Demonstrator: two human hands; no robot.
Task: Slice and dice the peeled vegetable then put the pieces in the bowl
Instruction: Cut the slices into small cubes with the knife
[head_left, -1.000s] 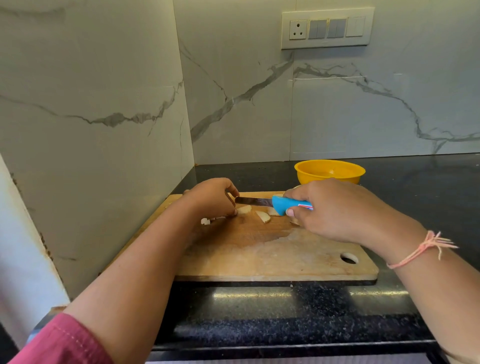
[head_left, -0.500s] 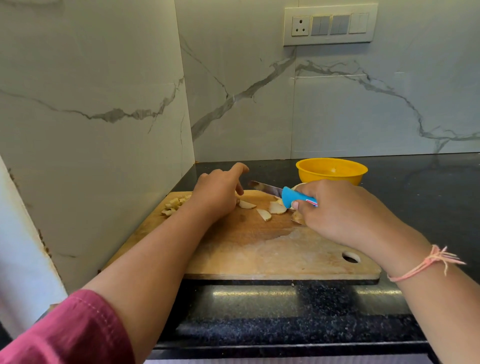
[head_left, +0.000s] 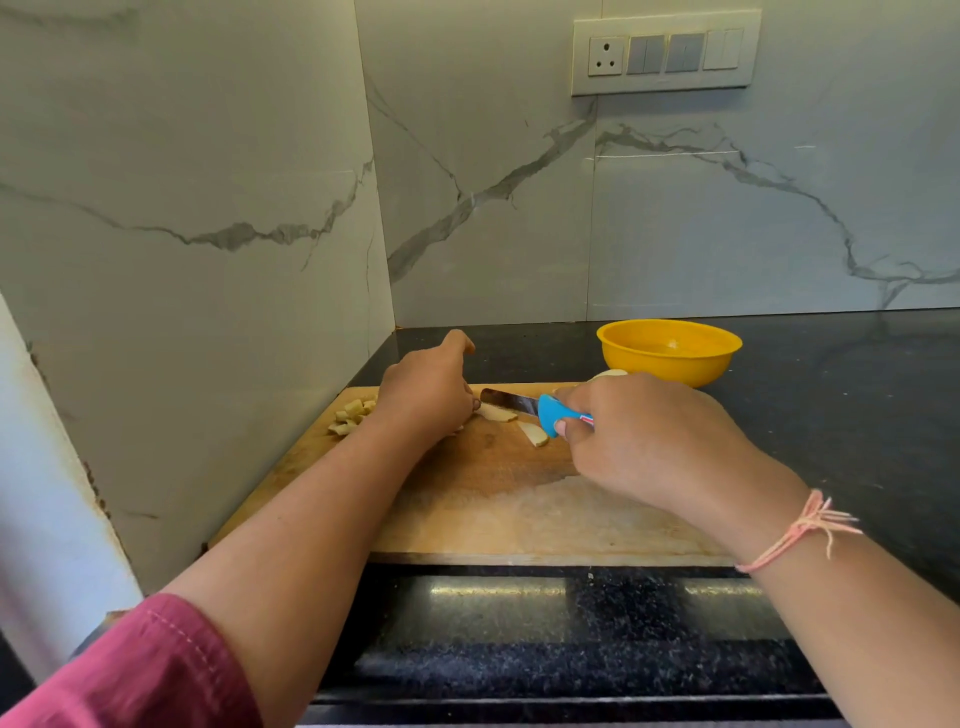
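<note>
A wooden cutting board (head_left: 498, 499) lies on the black counter. Pale vegetable slices (head_left: 534, 431) lie near its far middle, and a heap of diced pieces (head_left: 353, 415) sits at the far left corner. My left hand (head_left: 426, 395) rests over a slice (head_left: 496, 413), fingers curled down onto it. My right hand (head_left: 644, 441) grips a blue-handled knife (head_left: 553, 413), whose blade points left toward the left hand. A larger pale piece (head_left: 610, 373) peeks out behind my right hand. The yellow bowl (head_left: 670, 353) stands behind the board.
Marble walls close the corner on the left and at the back. A switch panel (head_left: 665, 52) is on the back wall. Black counter (head_left: 857, 395) stretches to the right of the bowl. The counter's front edge runs just below the board.
My left hand drew back from the diced heap onto a slice near the middle. The knife blade dropped lower and nearer the left hand.
</note>
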